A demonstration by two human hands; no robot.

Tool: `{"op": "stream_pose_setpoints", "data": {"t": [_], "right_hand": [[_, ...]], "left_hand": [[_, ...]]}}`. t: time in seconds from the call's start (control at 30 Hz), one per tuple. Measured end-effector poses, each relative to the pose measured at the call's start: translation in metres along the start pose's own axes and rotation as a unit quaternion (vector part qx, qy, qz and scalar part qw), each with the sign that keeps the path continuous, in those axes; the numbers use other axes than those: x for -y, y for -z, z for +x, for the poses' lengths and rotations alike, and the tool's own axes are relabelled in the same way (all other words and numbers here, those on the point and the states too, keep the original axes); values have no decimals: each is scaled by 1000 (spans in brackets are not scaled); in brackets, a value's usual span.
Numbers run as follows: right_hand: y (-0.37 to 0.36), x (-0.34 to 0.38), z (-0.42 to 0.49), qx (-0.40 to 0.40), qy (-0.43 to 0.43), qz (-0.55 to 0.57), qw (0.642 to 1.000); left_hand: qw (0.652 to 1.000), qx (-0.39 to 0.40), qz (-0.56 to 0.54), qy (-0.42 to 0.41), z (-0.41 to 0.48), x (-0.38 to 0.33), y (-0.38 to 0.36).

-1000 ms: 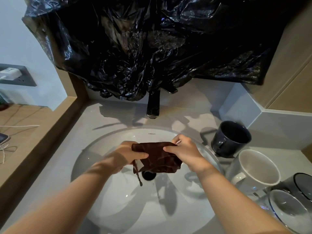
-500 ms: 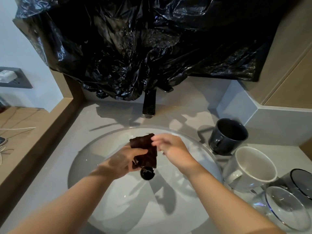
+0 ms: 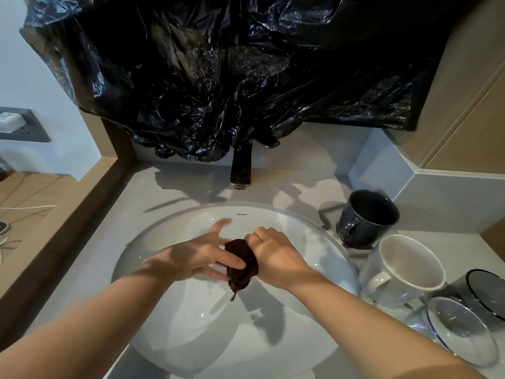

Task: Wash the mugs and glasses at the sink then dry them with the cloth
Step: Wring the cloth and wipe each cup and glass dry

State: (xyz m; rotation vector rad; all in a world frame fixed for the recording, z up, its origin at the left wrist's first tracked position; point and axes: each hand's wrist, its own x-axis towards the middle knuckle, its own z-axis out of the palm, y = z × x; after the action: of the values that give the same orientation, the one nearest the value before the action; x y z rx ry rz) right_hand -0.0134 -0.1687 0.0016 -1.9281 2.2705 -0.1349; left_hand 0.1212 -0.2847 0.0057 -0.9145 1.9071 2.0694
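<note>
Over the white sink basin (image 3: 175, 324) my right hand (image 3: 276, 258) grips a bunched dark brown cloth (image 3: 241, 265), squeezed into a wad with a tail hanging down. My left hand (image 3: 199, 255) lies against the cloth's left side with its fingers stretched out, the thumb across the wad. On the counter to the right stand a dark mug (image 3: 366, 217) and a white mug (image 3: 404, 269), both tilted toward me. Two clear glasses lie at the lower right, one smoky (image 3: 483, 296) and one clear (image 3: 461, 332).
A dark faucet (image 3: 241, 170) rises behind the basin under a crumpled black plastic sheet (image 3: 232, 72) covering the wall. A wooden ledge (image 3: 41, 203) with cables runs along the left. A wall socket (image 3: 19, 124) with a plug sits at far left.
The cloth went from spread between both hands to a tight wad in my right hand. My left hand let go of it and its fingers straightened against the wad.
</note>
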Motion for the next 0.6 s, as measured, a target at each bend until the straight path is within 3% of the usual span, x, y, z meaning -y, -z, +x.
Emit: {"op": "stream_pose_setpoints", "data": {"t": [0.03, 0.1, 0.23, 0.27, 0.33, 0.4, 0.47, 0.53, 0.6], "right_hand": [[0, 1, 0, 18, -10, 4, 1000], [0, 2, 3, 57, -35, 30, 997], [-1, 2, 8, 124, -95, 115, 981], [-1, 1, 6, 130, -109, 151, 974], [-1, 2, 1, 111, -116, 195, 968], [-4, 6, -5, 82, -67, 127, 986], [-10, 9, -7, 66, -20, 19, 997], [-16, 7, -3, 58, -11, 5, 998], [-17, 4, 0, 73, -24, 53, 996]], "left_hand": [[996, -27, 82, -22, 1, -1, -3], [951, -58, 301, -48, 11, 7, -16], [878, -167, 446, -44, 25, 16, -32], [877, -168, 450, -15, 27, 14, -31], [916, -153, 369, 40, 32, 11, -26], [967, -132, 193, 96, 34, 6, -19], [985, -55, 67, 152, 29, 1, -19], [979, 7, 112, 172, 26, 0, -23], [954, 0, 258, 152, 28, 1, -30]]}}
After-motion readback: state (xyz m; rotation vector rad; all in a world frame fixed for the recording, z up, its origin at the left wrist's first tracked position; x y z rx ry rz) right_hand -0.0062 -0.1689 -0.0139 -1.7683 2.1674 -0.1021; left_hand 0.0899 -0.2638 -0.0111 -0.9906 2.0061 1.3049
